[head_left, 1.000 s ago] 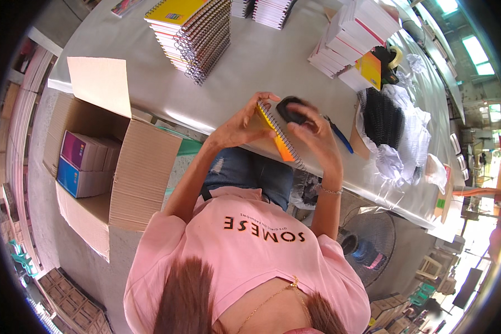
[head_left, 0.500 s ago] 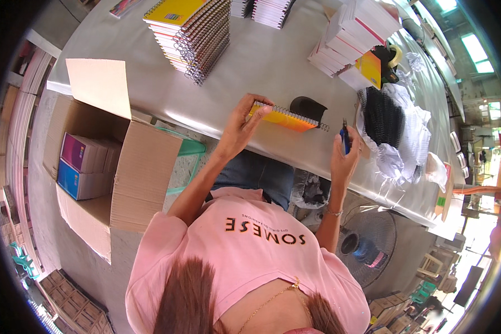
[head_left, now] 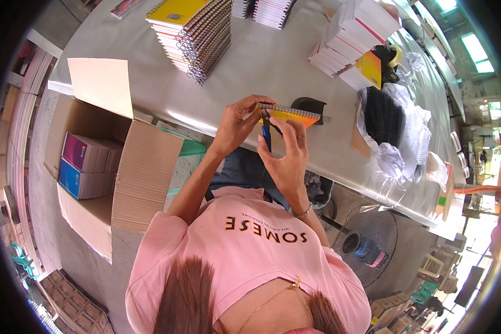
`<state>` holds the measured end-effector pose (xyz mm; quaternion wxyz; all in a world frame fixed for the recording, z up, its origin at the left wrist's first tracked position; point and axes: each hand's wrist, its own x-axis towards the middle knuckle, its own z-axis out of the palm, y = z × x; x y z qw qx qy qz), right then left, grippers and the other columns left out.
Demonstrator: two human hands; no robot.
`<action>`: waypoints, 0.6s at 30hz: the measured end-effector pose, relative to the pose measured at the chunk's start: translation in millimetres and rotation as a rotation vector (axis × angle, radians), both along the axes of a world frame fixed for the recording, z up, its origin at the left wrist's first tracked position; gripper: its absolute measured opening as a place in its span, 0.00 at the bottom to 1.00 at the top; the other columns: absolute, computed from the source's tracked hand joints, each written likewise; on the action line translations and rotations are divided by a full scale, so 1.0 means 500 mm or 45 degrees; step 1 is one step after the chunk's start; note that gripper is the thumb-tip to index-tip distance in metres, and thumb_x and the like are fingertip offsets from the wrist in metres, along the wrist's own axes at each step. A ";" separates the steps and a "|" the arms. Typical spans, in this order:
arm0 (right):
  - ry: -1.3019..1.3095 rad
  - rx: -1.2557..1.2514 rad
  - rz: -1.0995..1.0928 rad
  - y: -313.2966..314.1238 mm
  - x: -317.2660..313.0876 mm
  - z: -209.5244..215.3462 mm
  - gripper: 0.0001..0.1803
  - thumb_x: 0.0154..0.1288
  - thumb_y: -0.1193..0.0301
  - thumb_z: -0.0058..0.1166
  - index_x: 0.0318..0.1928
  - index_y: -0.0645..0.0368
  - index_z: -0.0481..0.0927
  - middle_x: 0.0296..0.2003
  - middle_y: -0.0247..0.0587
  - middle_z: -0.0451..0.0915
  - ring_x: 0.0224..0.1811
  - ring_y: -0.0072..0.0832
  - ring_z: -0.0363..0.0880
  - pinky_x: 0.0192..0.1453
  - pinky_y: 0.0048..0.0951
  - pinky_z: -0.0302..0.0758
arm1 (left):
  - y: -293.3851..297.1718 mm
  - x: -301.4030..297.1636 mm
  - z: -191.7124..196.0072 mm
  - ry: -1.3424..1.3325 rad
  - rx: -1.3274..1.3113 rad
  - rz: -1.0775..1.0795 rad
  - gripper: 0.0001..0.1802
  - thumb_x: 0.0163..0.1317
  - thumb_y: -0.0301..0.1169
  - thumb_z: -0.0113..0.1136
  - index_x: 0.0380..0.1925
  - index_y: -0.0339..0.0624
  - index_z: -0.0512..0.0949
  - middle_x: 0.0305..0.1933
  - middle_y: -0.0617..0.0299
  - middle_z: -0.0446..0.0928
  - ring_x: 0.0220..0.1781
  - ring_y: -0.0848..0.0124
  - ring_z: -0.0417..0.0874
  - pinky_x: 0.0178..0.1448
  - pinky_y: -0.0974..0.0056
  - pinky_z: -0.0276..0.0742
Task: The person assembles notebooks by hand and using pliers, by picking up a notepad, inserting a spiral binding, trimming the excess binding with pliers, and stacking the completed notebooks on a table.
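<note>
A yellow-orange notebook (head_left: pixel 295 115) with a spiral wire along its upper edge is held over the table's near edge. My left hand (head_left: pixel 240 119) grips its left end between thumb and fingers. In my right hand (head_left: pixel 286 156) are blue-handled pliers (head_left: pixel 266 134), their jaws up at the left end of the wire spiral. Whether the jaws are closed on the wire I cannot tell. Loose coil sticks out past the notebook's right end. Just behind the notebook lies a curved black piece (head_left: pixel 310 106).
Left of me an open cardboard box (head_left: pixel 145 172) holds purple and blue books (head_left: pixel 89 161). On the grey table (head_left: pixel 261 61) stand a stack of spiral notebooks (head_left: pixel 192 39), unbound book stacks (head_left: pixel 353 33) and black coils (head_left: pixel 383 119) in white wrapping. A fan (head_left: pixel 367 245) stands at lower right.
My right hand has brought the pliers from the right over to the notebook's left end. My left hand keeps hold of the notebook, its fingers shifted slightly.
</note>
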<state>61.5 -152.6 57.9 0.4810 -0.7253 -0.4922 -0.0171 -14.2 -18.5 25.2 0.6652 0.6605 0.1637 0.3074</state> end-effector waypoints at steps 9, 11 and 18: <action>0.400 0.011 0.114 0.007 -0.014 -0.016 0.17 0.59 0.74 0.63 0.48 0.62 0.76 0.38 0.43 0.78 0.33 0.38 0.80 0.37 0.35 0.78 | -0.010 -0.004 0.008 0.148 0.257 0.143 0.16 0.64 0.15 0.51 0.49 0.36 0.80 0.44 0.57 0.84 0.45 0.74 0.84 0.51 0.69 0.80; 1.245 0.086 0.357 0.008 -0.017 -0.015 0.14 0.65 0.72 0.58 0.48 0.64 0.74 0.38 0.43 0.79 0.31 0.36 0.81 0.36 0.33 0.79 | -0.021 -0.003 0.002 0.204 0.344 0.229 0.17 0.63 0.14 0.50 0.49 0.37 0.80 0.43 0.56 0.84 0.44 0.72 0.85 0.49 0.68 0.80; 1.818 -0.148 0.669 -0.020 0.079 0.036 0.15 0.72 0.64 0.51 0.51 0.62 0.72 0.32 0.39 0.77 0.31 0.27 0.82 0.38 0.29 0.80 | -0.040 -0.004 0.029 0.230 0.419 0.315 0.15 0.63 0.17 0.54 0.48 0.38 0.80 0.40 0.54 0.84 0.39 0.71 0.85 0.43 0.66 0.80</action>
